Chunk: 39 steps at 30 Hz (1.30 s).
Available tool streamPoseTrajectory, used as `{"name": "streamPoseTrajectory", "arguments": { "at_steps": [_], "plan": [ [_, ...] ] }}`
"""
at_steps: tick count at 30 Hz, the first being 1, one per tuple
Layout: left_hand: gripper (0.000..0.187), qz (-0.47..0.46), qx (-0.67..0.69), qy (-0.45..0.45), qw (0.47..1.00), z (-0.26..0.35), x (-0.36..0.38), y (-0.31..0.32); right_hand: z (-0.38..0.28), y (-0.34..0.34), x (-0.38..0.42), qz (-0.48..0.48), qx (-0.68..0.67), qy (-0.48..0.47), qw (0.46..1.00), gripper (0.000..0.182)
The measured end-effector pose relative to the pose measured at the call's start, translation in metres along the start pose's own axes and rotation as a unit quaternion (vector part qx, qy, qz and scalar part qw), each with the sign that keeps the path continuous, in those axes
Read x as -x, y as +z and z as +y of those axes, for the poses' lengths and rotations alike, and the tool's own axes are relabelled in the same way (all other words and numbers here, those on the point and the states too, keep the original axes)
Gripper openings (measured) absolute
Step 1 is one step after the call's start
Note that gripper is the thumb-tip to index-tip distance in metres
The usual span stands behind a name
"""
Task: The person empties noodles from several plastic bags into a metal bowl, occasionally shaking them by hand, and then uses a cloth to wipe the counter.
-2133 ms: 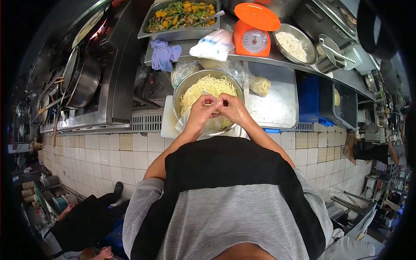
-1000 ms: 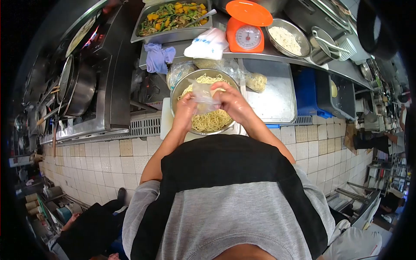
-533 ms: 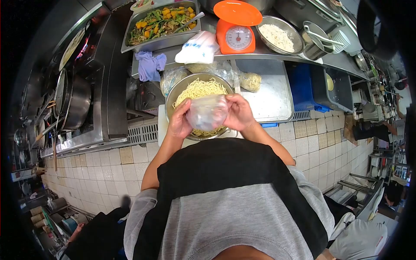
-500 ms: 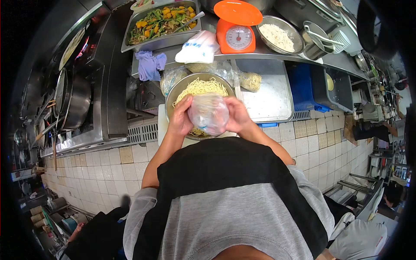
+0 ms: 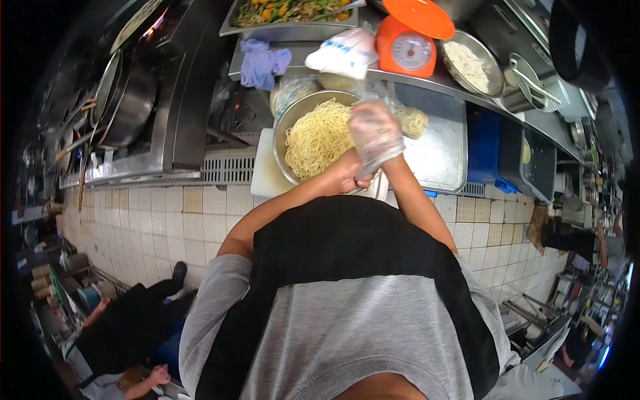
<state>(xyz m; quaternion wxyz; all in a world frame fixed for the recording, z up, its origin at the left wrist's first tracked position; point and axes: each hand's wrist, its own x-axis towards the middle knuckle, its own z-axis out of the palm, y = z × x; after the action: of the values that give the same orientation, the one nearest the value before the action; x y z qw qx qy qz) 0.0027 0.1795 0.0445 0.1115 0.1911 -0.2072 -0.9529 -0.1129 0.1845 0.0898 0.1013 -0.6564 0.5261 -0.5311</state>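
Shiny steel makes the big bowl (image 5: 313, 137), and it sits right in front of the person so both hands can reach it. To the left of the bowl a dark pot (image 5: 127, 110) rests on the stove, with a small flame burning behind it. A purple cloth (image 5: 262, 61) lies on the shelf up and left of the bowl, close by for wiping. Pale yellow noodles (image 5: 319, 137) fill the bowl in a loose heap.

At the near rim of the bowl, the left hand (image 5: 347, 177) pinches the cuff of a thin clear plastic bag (image 5: 375, 133) and tugs it toward the wrist. The bag is pulled over the right hand (image 5: 375, 137) like a glove, likely so bare skin does not touch the food. That covered hand hangs over the right edge of the bowl, fingers loose and holding nothing.

Behind the bowl, an orange scale (image 5: 410, 40) stands on the shelf, handy for weighing. Right of the bowl lies a flat metal tray (image 5: 443, 150) with a bagged noodle bundle (image 5: 412, 121) at its corner, a place to put finished bags.
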Motion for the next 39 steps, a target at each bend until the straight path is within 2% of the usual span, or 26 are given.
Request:
{"name": "streamPoseTrajectory", "arguments": {
  "at_steps": [1,2,3,5,6,7,8,9,10,12,13,14,16,17,19,20,22,23,25,28,30,31,32,34,35,39],
  "plan": [
    [0.016,0.026,-0.028,-0.026,0.999,-0.002,0.003,0.002,0.018,0.006,0.004,0.072,-0.19,0.112,0.973,0.014],
    [0.018,0.05,-0.057,-0.054,0.996,-0.004,0.004,0.004,0.041,0.011,0.008,0.142,-0.367,0.221,0.892,0.015],
    [0.018,0.06,-0.073,-0.061,0.994,-0.005,0.002,0.001,0.079,0.016,0.021,0.138,-0.369,0.223,0.892,0.015],
    [0.017,0.082,-0.106,-0.075,0.988,-0.006,0.006,-0.004,0.149,0.024,0.047,-0.014,-0.544,0.186,0.818,0.024],
    [0.017,0.103,-0.142,-0.091,0.98,-0.007,0.007,-0.007,0.124,0.023,0.041,-0.017,-0.544,0.188,0.818,0.024],
    [0.017,0.104,-0.139,-0.09,0.981,-0.014,0.006,-0.017,0.073,0.018,0.026,-0.048,-0.26,0.154,0.952,0.031],
    [0.015,0.082,-0.241,-0.015,0.967,-0.025,0.005,-0.031,0.044,0.017,0.017,-0.075,0.049,0.102,0.991,0.038],
    [0.015,0.058,-0.339,0.059,0.937,-0.032,0.006,-0.04,0.054,0.017,0.018,-0.165,0.093,0.014,0.982,0.053],
    [0.015,0.06,-0.337,0.059,0.938,-0.025,0.016,-0.038,0.046,0.015,0.015,-0.168,0.091,0.015,0.982,0.053],
    [0.012,0.11,-0.635,0.202,0.738,-0.002,0.047,-0.045,0.029,0.007,0.011,-0.317,0.17,-0.004,0.933,0.068],
    [0.015,0.202,-0.637,0.268,0.694,0.003,0.06,-0.054,0.031,0.013,0.018,-0.382,0.246,0.043,0.89,0.081],
    [0.023,0.291,-0.63,0.33,0.64,0.007,0.073,-0.062,0.034,0.016,0.023,-0.384,0.244,0.041,0.89,0.081],
    [0.037,0.436,-0.677,0.362,0.47,0.022,0.09,-0.086,0.014,0.024,0.022,-0.467,0.292,0.029,0.834,0.076],
    [0.037,0.438,-0.677,0.361,0.469,0.023,0.091,-0.105,0.006,0.03,0.022,-0.506,0.316,0.022,0.802,0.074],
    [0.04,0.526,-0.61,0.275,0.525,0.019,0.088,-0.135,-0.002,0.05,0.023,-0.515,0.332,-0.006,0.79,0.07],
    [0.04,0.528,-0.608,0.276,0.524,0.018,0.088,-0.14,-0.004,0.059,0.024,-0.523,0.349,-0.031,0.777,0.066],
    [0.039,0.499,-0.51,0.172,0.679,0.023,0.089,-0.131,0.036,0.085,0.045,-0.486,0.351,-0.059,0.798,0.062],
    [0.039,0.475,-0.453,0.116,0.745,0.024,0.089,-0.129,0.046,0.087,0.045,-0.448,0.355,-0.04,0.82,0.051],
    [0.039,0.482,-0.424,0.131,0.756,0.02,0.086,-0.126,0.052,0.084,0.036,-0.408,0.36,-0.021,0.839,0.041],
    [0.039,0.481,-0.381,0.144,0.776,0.014,0.078,-0.123,0.063,0.074,0.025,-0.462,0.368,0.035,0.806,0.035],
    [0.039,0.473,-0.37,0.147,0.786,0.012,0.077,-0.124,0.074,0.06,0.012,-0.437,0.256,0.155,0.848,0.037],
    [0.04,0.466,-0.348,0.149,0.8,0.012,0.078,-0.125,0.076,0.047,0.009,-0.385,0.168,0.194,0.887,0.045],
    [0.041,0.456,-0.325,0.152,0.814,0.013,0.078,-0.125,0.077,0.042,0.006,-0.382,0.171,0.194,0.887,0.045],
    [0.042,0.444,-0.302,0.144,0.831,0.014,0.079,-0.122,0.041,0.016,-0.025,-0.292,0.166,0.188,0.923,0.044],
    [0.042,0.435,-0.278,0.135,0.846,0.015,0.081,-0.12,0.019,0.003,-0.041,-0.304,0.14,0.234,0.913,0.046],
    [0.051,0.409,-0.294,0.141,0.852,0.02,0.087,-0.113,-0.042,-0.037,-0.092,-0.319,0.088,0.233,0.914,0.043]
  ]
}}
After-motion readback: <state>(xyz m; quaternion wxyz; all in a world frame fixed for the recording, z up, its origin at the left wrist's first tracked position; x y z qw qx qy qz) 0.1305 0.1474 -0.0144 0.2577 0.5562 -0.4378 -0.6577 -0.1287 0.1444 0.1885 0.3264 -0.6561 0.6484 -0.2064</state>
